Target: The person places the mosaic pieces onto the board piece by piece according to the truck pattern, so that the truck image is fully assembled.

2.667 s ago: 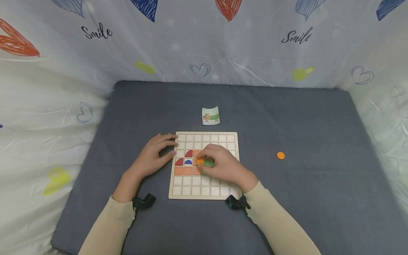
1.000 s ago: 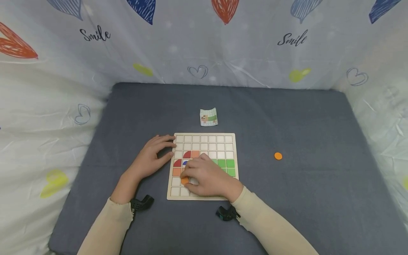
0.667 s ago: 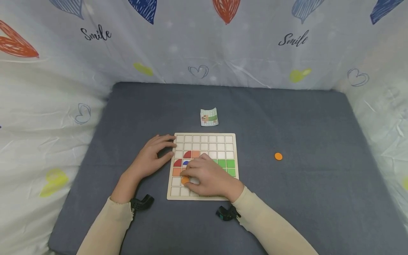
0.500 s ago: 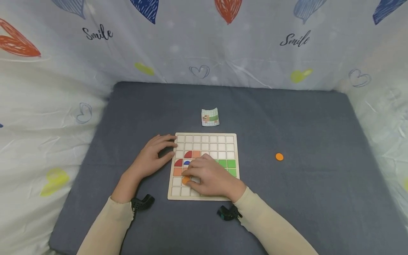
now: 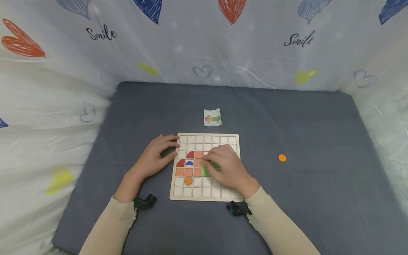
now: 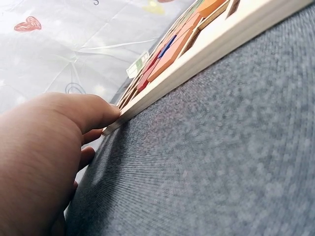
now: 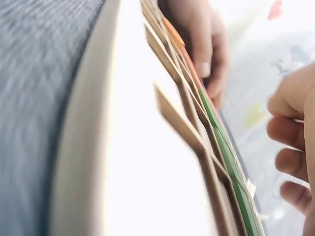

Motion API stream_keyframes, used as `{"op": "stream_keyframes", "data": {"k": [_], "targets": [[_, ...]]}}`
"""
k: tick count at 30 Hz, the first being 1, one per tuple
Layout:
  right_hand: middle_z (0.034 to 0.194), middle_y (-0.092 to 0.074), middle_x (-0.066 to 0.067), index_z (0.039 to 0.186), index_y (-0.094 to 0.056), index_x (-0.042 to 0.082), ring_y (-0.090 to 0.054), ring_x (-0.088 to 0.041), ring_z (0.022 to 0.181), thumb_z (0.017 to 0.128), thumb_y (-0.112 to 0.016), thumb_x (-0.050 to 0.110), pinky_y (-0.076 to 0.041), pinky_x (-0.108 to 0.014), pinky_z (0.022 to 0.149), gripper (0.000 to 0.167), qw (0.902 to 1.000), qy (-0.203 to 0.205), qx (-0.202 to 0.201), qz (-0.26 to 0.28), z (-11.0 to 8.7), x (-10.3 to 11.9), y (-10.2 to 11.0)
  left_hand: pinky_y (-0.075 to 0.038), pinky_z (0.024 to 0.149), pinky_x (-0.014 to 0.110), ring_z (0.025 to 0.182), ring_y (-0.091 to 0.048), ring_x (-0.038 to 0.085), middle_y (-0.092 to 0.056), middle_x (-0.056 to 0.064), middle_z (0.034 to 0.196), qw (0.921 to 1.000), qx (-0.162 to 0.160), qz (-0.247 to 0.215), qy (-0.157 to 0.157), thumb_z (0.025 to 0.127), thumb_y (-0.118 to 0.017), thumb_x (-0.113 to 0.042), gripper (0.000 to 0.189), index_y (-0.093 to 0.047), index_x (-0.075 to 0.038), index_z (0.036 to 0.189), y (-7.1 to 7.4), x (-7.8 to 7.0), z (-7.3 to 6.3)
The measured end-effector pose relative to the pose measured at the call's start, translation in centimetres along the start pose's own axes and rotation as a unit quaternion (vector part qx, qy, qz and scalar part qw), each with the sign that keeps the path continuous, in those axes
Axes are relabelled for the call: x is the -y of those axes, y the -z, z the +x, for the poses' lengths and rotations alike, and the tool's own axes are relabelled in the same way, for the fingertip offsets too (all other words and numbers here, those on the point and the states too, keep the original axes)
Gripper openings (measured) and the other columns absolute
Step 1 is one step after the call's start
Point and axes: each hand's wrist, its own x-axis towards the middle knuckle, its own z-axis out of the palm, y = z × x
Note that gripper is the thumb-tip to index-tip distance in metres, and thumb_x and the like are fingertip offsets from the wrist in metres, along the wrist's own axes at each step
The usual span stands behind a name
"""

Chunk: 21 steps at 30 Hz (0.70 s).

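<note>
A wooden grid board (image 5: 197,192) lies on the dark grey cloth. My left hand (image 5: 154,156) rests its fingertips and thumb along the board's left edge, fingers extended. In the left wrist view the thumb (image 6: 101,112) touches the wooden rim. An orange disc (image 5: 188,181) sits in a cell of the second row from the near edge, below the salmon square tiles (image 5: 188,172). My right hand (image 5: 231,168) hovers over the board's right half, fingers loosely bent with nothing between them, covering most of the green tiles (image 5: 206,172).
A second orange disc (image 5: 282,158) lies on the cloth to the right. Behind the board is a small card (image 5: 212,117) printed with a coloured grid picture. Two red quarter-round tiles (image 5: 180,163) and a blue half-round tile (image 5: 189,163) sit in the board's left part.
My right hand brought the orange disc from mid-board to the lower-left cell, released it there, and has moved back up and right. The left hand stays on the board's edge.
</note>
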Motion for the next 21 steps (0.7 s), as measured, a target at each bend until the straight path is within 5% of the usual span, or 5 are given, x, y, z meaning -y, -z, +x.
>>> {"op": "stream_keyframes", "data": {"k": [12,21], "targets": [[0.100,-0.075,-0.005,0.103,-0.084,0.006,-0.065,-0.027,0.090,0.100,-0.074,0.010,-0.048,-0.045,0.082,0.011,0.9915,-0.083,-0.077,-0.065,-3.8,-3.5,4.7,-0.017,0.139,0.051,0.157,-0.043,0.036,-0.059,0.009,0.159,1.0000,0.000,0.002,-0.003,0.106,-0.077,-0.023,0.031,-0.076,-0.013,0.136,0.1,0.1,0.1],[0.100,-0.072,-0.015,0.103,-0.083,0.001,-0.062,-0.036,0.087,0.095,-0.078,0.002,-0.046,-0.049,0.080,0.010,0.9649,-0.170,-0.163,-0.116,-8.6,-5.7,8.8,-0.017,0.139,0.050,0.156,-0.043,0.034,-0.059,0.008,0.159,1.0000,0.003,0.003,-0.005,0.106,-0.078,-0.023,0.032,-0.076,-0.014,0.136,0.0,0.1,0.0]]}}
